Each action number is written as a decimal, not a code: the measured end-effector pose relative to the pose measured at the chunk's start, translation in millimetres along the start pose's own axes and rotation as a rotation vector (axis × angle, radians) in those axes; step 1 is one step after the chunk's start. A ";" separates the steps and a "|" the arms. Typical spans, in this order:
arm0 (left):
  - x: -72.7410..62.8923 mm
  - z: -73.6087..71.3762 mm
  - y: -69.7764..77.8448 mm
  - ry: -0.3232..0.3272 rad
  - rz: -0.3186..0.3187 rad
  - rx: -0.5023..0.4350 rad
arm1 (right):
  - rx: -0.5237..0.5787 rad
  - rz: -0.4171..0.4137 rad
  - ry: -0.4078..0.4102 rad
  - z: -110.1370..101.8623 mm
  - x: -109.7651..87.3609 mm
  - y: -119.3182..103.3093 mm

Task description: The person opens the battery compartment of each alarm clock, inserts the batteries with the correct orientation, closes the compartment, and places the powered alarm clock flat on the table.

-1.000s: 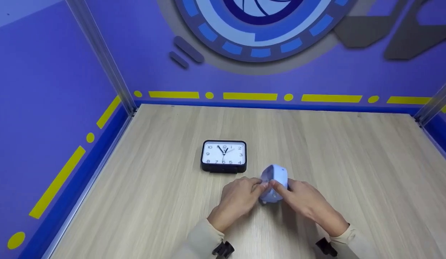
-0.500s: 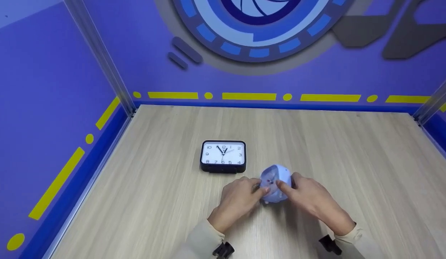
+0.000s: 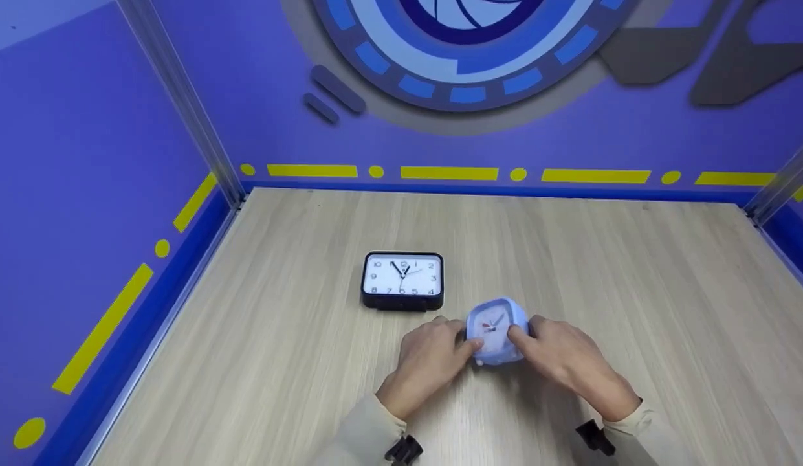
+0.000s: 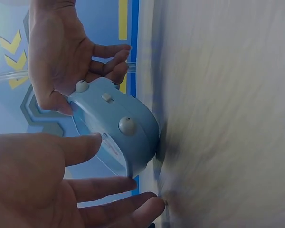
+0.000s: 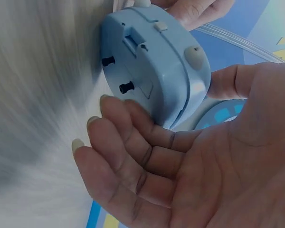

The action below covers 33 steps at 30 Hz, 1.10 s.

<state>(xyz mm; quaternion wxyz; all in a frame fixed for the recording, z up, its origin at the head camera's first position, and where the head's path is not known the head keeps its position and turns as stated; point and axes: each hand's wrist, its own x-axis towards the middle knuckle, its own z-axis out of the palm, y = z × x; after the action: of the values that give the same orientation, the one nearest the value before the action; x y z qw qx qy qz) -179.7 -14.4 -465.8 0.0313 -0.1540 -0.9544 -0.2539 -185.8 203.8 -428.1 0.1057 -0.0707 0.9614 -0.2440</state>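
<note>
Between both hands is a light blue alarm clock (image 3: 495,327), its face tilted up toward the head camera. My left hand (image 3: 430,356) grips its left side, thumb over the front rim. At the opposite side my right hand (image 3: 563,353) holds it, with the thumb on the face's edge and fingers behind. Black knobs show on the back of the blue clock (image 5: 147,76) in the right wrist view. The left wrist view shows small round feet and a light tab on the blue clock (image 4: 118,118). Whether it touches the table cannot be told.
A black rectangular alarm clock (image 3: 403,279) with a white face lies farther back and to the left. The wood-grain table (image 3: 278,336) runs to blue-purple panels (image 3: 265,129) at its back and sides. Metal posts (image 3: 187,103) stand at the back corners.
The blue clock has turned from nearly edge-on so that its face now looks toward the head camera. My right hand has shifted slightly right with it; the left hand stays almost in place.
</note>
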 end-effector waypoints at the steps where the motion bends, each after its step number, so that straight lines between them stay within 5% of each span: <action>1: -0.1 0.1 -0.4 0.000 0.002 0.005 | -0.008 -0.001 -0.002 -0.1 -0.2 0.3; 33: 0.9 -1.0 -2.7 0.003 0.006 0.038 | -0.089 -0.048 -0.050 3.7 -1.6 1.5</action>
<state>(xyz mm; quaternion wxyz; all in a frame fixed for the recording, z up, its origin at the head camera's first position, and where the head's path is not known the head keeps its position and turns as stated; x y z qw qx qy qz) -181.4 -16.9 -466.1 0.0366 -0.1557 -0.9585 -0.2360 -183.5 203.7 -431.7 0.1204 -0.1046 0.9664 -0.2014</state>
